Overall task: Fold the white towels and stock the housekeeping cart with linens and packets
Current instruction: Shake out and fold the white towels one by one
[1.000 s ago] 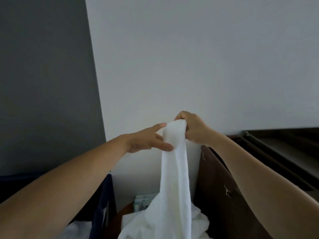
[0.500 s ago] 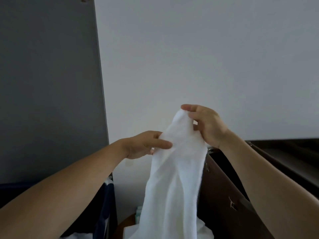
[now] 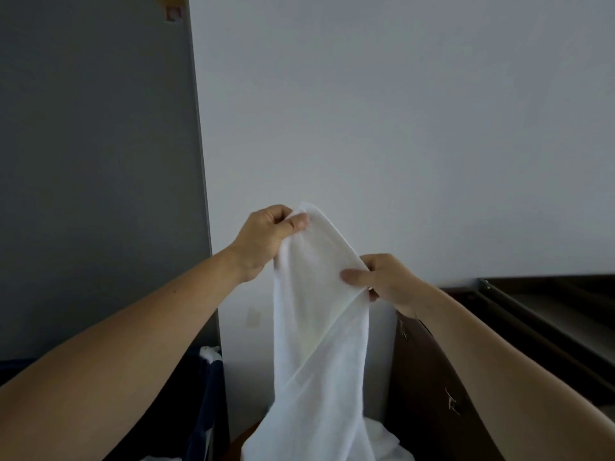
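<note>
Left hand [image 3: 266, 239] rose, pinching the towel [image 3: 319, 327] at its top; right hand [image 3: 387, 281] pinches its edge.

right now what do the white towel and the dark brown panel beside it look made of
White towel: soft woven cloth, probably cotton, matte; it hangs limp with loose creases. Dark brown panel: smooth with a dull finish and small metal clips on it; whether it is stiff fabric, vinyl or laminate is unclear.

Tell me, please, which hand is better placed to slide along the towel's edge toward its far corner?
Probably right: the right hand pinches the white towel partway along its edge, while the left hand holds its top corner.
</note>
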Demonstrator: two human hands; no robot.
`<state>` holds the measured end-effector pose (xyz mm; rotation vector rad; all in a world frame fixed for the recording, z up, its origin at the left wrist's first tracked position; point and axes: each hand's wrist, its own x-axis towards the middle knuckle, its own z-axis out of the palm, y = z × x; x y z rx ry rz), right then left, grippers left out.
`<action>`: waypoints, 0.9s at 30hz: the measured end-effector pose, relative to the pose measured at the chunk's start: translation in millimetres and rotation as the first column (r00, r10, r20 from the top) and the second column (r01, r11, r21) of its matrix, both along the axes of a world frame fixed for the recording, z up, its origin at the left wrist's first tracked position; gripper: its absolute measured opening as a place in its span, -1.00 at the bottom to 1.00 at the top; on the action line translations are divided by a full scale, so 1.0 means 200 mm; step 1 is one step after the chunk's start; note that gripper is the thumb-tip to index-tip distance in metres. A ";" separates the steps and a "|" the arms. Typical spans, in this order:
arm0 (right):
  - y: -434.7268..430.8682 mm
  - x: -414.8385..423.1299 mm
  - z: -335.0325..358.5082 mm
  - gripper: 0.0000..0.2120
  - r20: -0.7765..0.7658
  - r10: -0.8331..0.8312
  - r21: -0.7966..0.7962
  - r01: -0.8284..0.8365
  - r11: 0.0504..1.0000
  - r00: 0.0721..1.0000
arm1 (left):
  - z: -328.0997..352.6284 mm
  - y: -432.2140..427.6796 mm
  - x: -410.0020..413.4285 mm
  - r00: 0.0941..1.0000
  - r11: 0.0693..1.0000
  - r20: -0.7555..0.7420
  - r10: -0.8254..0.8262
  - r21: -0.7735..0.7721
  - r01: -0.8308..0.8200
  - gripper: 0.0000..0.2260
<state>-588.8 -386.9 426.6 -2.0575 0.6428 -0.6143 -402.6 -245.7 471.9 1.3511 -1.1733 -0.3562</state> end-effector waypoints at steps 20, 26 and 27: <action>-0.05 -0.07 0.06 -0.89 0.113 -0.187 -0.183 0.205 0.961 0.976 | 0.27 -0.01 0.05 0.933 0.913 0.143 0.329 -0.301 -0.275 -0.60; 0.06 0.01 0.15 -0.76 0.266 0.045 -0.068 -0.028 0.997 0.963 | 0.19 -0.01 -0.14 0.926 0.999 0.376 0.022 0.019 -0.032 -0.73; 0.10 0.03 0.14 -0.83 0.277 0.073 -0.067 -0.057 0.996 0.958 | 0.14 -0.01 -0.16 0.939 0.998 0.343 -0.007 0.055 -0.013 -0.69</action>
